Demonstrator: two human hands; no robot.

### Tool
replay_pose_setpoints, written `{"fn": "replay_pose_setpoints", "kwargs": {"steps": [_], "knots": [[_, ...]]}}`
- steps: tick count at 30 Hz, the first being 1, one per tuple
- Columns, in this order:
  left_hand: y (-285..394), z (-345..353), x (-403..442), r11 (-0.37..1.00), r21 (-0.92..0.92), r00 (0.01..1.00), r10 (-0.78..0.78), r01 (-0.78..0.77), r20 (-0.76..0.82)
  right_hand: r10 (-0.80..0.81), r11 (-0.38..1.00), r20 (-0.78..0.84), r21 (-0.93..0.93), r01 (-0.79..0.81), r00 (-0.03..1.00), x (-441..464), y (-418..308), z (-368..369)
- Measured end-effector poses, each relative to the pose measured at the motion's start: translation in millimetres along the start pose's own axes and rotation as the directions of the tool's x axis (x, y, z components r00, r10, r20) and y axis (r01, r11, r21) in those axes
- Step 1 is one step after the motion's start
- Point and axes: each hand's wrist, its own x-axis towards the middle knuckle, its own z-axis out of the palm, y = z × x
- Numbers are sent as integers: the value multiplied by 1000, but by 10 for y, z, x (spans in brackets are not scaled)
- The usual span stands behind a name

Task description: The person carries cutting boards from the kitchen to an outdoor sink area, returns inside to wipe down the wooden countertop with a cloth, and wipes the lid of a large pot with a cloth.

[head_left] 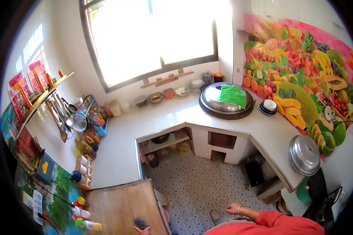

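At the bottom edge, my left hand [143, 231] is only partly in view, its fingers closed on a dark grey, fuzzy scrubber [140, 223]. It is over the wooden board [123, 201] on the left counter. My right hand [234, 209], with a light bracelet at the wrist, is held out over the patterned floor. Its fingers are loosely bent, slightly apart, and nothing shows in them.
White tiled counter [161, 114] runs around the room. A lidded wok [215, 96] with a green cloth [232, 96] stands at the back right; another metal lid [304, 154] lies nearer. Bottles [81, 212] line the left wall. Bowls [155, 97] stand below the window.
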Motion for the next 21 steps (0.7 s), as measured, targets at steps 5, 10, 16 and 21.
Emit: {"fn": "replay_pose_setpoints", "kwargs": {"steps": [5, 10, 16, 21], "knots": [[83, 44, -40, 998, 58, 1000, 15, -13, -27, 18, 1000, 18, 6, -18, 1000, -61, -83, -51], [54, 44, 25, 991, 126, 998, 46, -40, -48, -14, 1000, 5, -1, 14, 1000, 28, 34, 8], [-3, 14, 77, 974, 214, 997, 71, -73, 19, 40, 993, 92, 110, -50, 995, 103, 166, 51], [140, 23, -114, 850, 525, 992, 25, 46, -127, 88, 946, 120, 300, -121, 989, -74, -79, -52]]}}
